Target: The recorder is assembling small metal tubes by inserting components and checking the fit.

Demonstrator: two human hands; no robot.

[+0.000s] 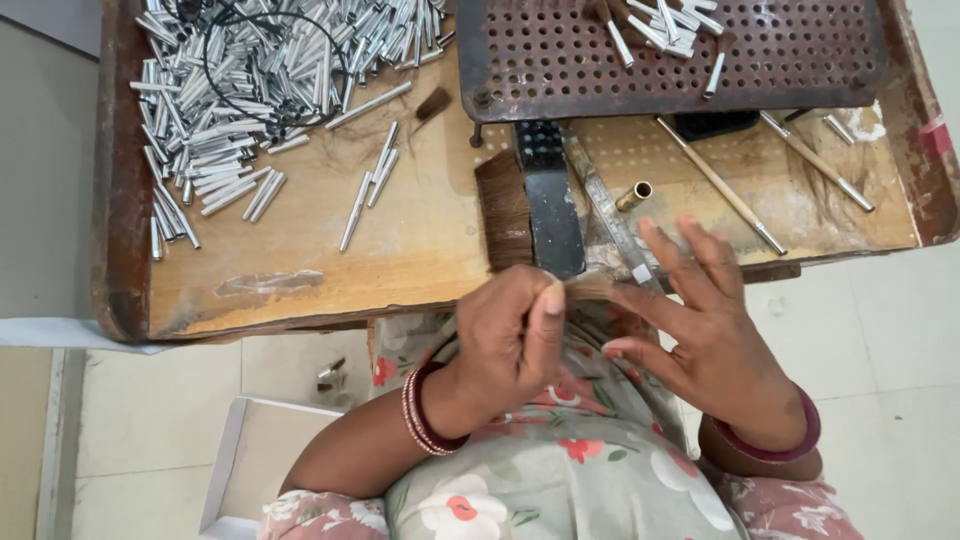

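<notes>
Bristle tuft [590,288] pinched between thumb and fingers of left hand [510,335], at near edge of wooden table [300,250]. Right hand [705,320] fingers spread, touching tuft tip. Metal ferrules [240,90] heaped far left.

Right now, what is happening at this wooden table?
A person sits at the wooden work table. The left hand pinches a small tuft of brown hair, and the right hand is open beside its tip. A pile of silver metal tubes lies at the table's far left, and a larger brown hair bundle rests beside a dark metal block.
</notes>
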